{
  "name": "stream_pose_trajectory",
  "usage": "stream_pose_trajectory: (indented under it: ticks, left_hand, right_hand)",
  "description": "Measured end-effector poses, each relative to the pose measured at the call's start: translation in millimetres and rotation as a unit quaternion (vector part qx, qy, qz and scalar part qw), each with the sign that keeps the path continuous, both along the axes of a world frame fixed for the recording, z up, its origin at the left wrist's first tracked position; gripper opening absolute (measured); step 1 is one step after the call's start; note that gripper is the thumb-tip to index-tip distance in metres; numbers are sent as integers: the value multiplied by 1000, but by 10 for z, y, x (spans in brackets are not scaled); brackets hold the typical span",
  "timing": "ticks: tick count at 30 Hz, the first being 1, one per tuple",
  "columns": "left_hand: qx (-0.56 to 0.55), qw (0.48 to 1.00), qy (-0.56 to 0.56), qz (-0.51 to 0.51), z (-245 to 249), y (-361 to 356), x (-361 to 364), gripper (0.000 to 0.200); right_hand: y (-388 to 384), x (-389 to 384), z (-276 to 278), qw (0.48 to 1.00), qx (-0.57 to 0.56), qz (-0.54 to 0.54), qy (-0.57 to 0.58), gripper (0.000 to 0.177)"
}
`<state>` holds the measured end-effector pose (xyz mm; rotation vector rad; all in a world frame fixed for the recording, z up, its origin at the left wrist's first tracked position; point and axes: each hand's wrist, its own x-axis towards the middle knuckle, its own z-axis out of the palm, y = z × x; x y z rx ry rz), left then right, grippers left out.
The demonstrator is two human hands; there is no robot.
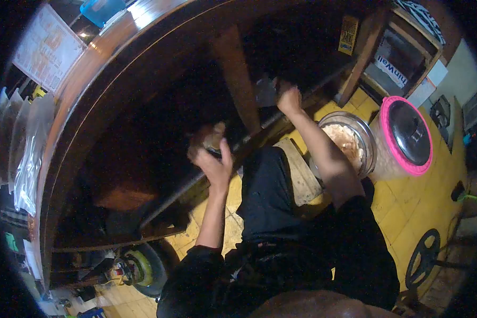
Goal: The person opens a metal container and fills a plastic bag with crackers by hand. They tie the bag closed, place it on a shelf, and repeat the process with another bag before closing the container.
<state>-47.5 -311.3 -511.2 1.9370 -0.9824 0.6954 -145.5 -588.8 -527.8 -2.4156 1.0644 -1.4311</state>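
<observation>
My left hand (213, 161) reaches into the dark space under the counter, its fingers curled round a small brownish, partly shiny thing (213, 137) whose kind I cannot make out. Further right, my right hand (289, 99) is closed at the shelf's edge. Beside its fingers is a pale, see-through thing (266, 91), perhaps plastic; blur and shadow hide the grip. Below my right forearm stands a steel bowl (370, 132) with pale pieces (349, 140) in it, partly covered by the arm.
A clear tub with a pink-rimmed lid (430, 132) stands right of the bowl. The curved wooden counter (53, 153) arches overhead and left. A green gas cylinder (143, 267) is at lower left. A wooden stool (301, 177) is by my leg, on yellow tiles (403, 204).
</observation>
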Motion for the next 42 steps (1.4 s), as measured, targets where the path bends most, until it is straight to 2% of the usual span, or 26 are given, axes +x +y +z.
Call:
stream_pose_trajectory:
  ticks: [1, 3, 5, 6, 7, 8, 10, 11, 12, 13, 15, 17, 19, 21, 22, 27, 28, 29, 30, 31, 33, 34, 38, 40, 41, 42]
  left_hand:
    - [-36, 996, 31, -70, 153, -49, -190, 39]
    - [-45, 982, 0, -184, 365, -212, -424, 30]
    - [-11, 958, 45, -283, 427, -425, -606, 23]
    - [7, 945, 61, -320, 433, -542, -679, 23]
    - [27, 931, 78, -357, 443, -654, -747, 23]
    - [27, 928, 77, -363, 456, -741, -821, 23]
    - [83, 873, 277, -392, 488, -904, -956, 25]
    - [84, 869, 275, -403, 448, -1010, -993, 25]
    - [47, 805, 401, -434, 327, -1126, -1028, 29]
    - [12, 724, 521, -453, 295, -1186, -1097, 32]
    - [2, 684, 570, -456, 299, -1199, -1303, 36]
    - [-48, 423, 755, -498, 469, -1117, -1526, 40]
    - [-39, 422, 761, -491, 146, -1195, -1597, 34]
    - [39, 529, 641, -555, 17, -1183, -1726, 24]
    - [46, 537, 662, -520, 93, -1136, -1824, 20]
    - [115, 605, 625, -481, -34, -1087, -1877, 14]
    - [126, 612, 604, -495, -39, -1091, -1860, 14]
    - [137, 618, 584, -508, -38, -1070, -1836, 14]
    - [158, 646, 554, -501, -12, -1047, -1805, 14]
    - [159, 646, 555, -500, 3, -1037, -1769, 14]
    - [188, 694, 471, -511, 17, -1007, -1697, 14]
    - [196, 684, 480, -513, 20, -1000, -1648, 15]
    - [227, 746, 397, -484, -55, -971, -1507, 16]
    - [104, 822, 364, -424, -79, -945, -1567, 20]
    - [104, 822, 366, -423, -58, -889, -1612, 20]
    - [80, 916, 175, -351, 111, -788, -1729, 21]
  right_hand:
    - [-85, 29, -56, 1000, 1, -1, -1, 10]
    - [-387, 106, -219, 974, 190, -70, -101, 19]
    - [-455, -30, -100, 965, 203, -19, -166, 26]
    - [-353, -175, 83, 892, 325, 70, -305, 27]
    - [-230, -335, 282, 778, 429, 158, -431, 27]
    - [-89, -492, 460, 754, 440, 125, -471, 16]
    - [34, -824, 574, 735, 450, 136, -488, 16]
    - [95, -995, 605, 715, 462, 151, -502, 15]
    - [189, -1178, 576, 659, 473, 183, -555, 15]
    - [257, -1385, 496, 663, 467, 176, -558, 15]
    - [454, -1786, 321, 638, 501, 253, -527, 23]
    - [822, -2088, 209, 638, 502, 238, -533, 24]
    - [1036, -2347, 89, 639, 501, 222, -540, 24]
    - [1134, -2560, -156, 609, 499, 197, -584, 28]
    - [1171, -2644, -272, 626, 476, 193, -587, 32]
    - [1172, -3085, -404, 595, 535, 125, -586, 39]
    - [1066, -3294, -515, 823, 423, 102, -366, 39]
    - [1035, -3410, -591, 956, 264, 68, -104, 40]
    - [1073, -3444, -538, 956, 267, 67, -104, 40]
    - [1125, -3487, -363, 898, 367, 126, -207, 41]
    - [1214, -3555, -101, 710, 536, 231, -394, 43]
    - [1207, -3562, -94, 709, 539, 228, -394, 43]
    - [1270, -3446, 22, 727, 608, 134, -288, 34]
    - [1324, -3431, -127, 728, 623, 106, -268, 28]
    - [1307, -3448, -429, 784, 581, 93, -196, 26]
    - [1288, -3494, -568, 835, 531, 78, -119, 24]
